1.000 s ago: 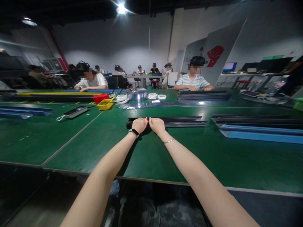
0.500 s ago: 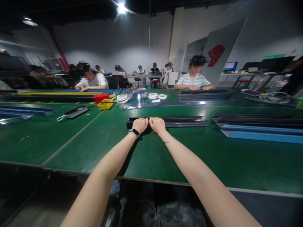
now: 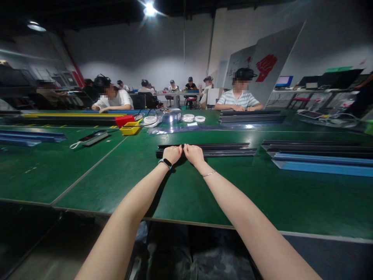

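In the head view, two long black profile strips [image 3: 227, 153] lie side by side across the green table in front of me. My left hand [image 3: 173, 154] is closed over them near their left end, knuckles up, with a watch on the wrist. Close beside it, thumb near thumb, my right hand [image 3: 194, 154] is closed in the same way and has a thin bracelet at its wrist. A dark bit of strip shows between the thumbs. The fingertips are hidden behind both hands, and the strips run out to the right past my right hand.
Blue and black profiles [image 3: 326, 165] lie at right. Ahead are a yellow bin [image 3: 130, 129], a red bin [image 3: 124, 121], white tape rolls [image 3: 188, 118] and clear film [image 3: 204, 128]. A phone-like device [image 3: 92, 138] lies left. Two people sit across the table.
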Demonstrator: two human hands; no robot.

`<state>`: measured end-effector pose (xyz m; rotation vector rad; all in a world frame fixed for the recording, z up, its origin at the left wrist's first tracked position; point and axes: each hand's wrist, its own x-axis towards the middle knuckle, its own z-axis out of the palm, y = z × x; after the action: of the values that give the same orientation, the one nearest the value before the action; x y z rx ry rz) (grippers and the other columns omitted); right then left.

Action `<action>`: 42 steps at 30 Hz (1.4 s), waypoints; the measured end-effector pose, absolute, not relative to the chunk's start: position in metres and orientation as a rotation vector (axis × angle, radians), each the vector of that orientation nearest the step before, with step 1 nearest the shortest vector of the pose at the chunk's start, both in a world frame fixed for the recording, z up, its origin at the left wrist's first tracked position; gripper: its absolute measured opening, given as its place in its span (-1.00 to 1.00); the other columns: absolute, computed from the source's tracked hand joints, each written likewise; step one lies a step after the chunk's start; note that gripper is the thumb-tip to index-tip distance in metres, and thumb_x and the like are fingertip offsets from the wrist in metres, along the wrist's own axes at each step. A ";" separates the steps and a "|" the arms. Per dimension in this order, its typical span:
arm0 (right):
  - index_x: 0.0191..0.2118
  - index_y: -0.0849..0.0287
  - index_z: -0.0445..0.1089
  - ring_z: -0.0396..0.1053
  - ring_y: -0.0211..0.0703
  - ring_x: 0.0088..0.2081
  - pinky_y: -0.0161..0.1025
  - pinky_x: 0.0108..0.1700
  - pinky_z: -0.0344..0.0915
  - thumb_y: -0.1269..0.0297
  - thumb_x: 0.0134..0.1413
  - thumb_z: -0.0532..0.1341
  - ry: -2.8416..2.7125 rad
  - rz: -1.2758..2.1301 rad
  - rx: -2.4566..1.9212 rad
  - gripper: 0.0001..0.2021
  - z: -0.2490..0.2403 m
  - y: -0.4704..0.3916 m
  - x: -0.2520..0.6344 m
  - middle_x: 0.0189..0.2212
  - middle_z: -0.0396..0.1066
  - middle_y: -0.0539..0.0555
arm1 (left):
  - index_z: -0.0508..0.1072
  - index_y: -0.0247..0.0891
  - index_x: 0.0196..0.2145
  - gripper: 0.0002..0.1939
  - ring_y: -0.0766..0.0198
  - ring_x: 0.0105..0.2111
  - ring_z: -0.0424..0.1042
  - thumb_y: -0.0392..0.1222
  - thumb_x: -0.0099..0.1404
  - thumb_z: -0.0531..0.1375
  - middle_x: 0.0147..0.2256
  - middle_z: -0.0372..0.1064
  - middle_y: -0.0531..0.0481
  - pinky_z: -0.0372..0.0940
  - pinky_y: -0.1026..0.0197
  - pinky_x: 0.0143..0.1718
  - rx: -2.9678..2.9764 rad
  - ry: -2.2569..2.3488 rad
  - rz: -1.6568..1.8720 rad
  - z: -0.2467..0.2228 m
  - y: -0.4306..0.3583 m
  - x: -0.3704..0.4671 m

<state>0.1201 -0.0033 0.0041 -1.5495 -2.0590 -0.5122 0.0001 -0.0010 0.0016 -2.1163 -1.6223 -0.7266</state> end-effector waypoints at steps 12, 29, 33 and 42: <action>-0.44 0.24 0.35 0.30 -0.24 -0.40 -0.36 -0.35 0.07 0.19 0.09 -0.27 -2.046 -0.470 -1.546 -0.51 0.003 -0.003 0.121 -0.49 0.38 0.14 | 0.40 -0.38 -0.54 -0.47 0.27 -0.49 0.32 -0.09 0.22 -0.26 -0.52 0.35 -0.15 0.11 0.27 -0.46 -2.102 -1.619 -0.747 0.002 0.000 0.000; -0.30 0.29 0.32 0.31 -0.25 -0.41 -0.36 -0.40 0.10 0.28 0.11 -0.31 -2.198 -0.597 -1.552 -0.53 0.000 0.001 0.122 -0.48 0.38 0.18 | 0.40 -0.39 -0.51 -0.47 0.29 -0.46 0.31 -0.07 0.22 -0.25 -0.49 0.34 -0.15 0.11 0.28 -0.42 -2.152 -1.570 -0.733 -0.001 0.002 -0.001; -0.36 0.32 0.35 0.31 -0.22 -0.44 -0.35 -0.41 0.10 0.26 0.10 -0.28 -2.105 -0.589 -1.643 -0.52 0.000 0.003 0.121 -0.49 0.38 0.20 | 0.40 -0.37 -0.52 -0.49 0.30 -0.46 0.31 -0.08 0.22 -0.24 -0.50 0.34 -0.14 0.11 0.29 -0.40 -2.147 -1.519 -0.755 0.001 0.001 -0.002; -0.43 0.30 0.39 0.32 -0.21 -0.45 -0.35 -0.40 0.11 0.20 0.07 -0.23 -2.004 -0.535 -1.696 -0.52 0.001 0.004 0.127 -0.51 0.39 0.19 | 0.40 -0.39 -0.52 -0.45 0.28 -0.47 0.31 -0.05 0.22 -0.27 -0.50 0.34 -0.16 0.08 0.27 -0.44 -2.137 -1.545 -0.744 -0.002 0.003 -0.003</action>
<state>0.1274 0.0039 0.0012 -1.6963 -2.0043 -0.5350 -0.0028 0.0034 -0.0021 -2.1368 -1.5453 -0.7439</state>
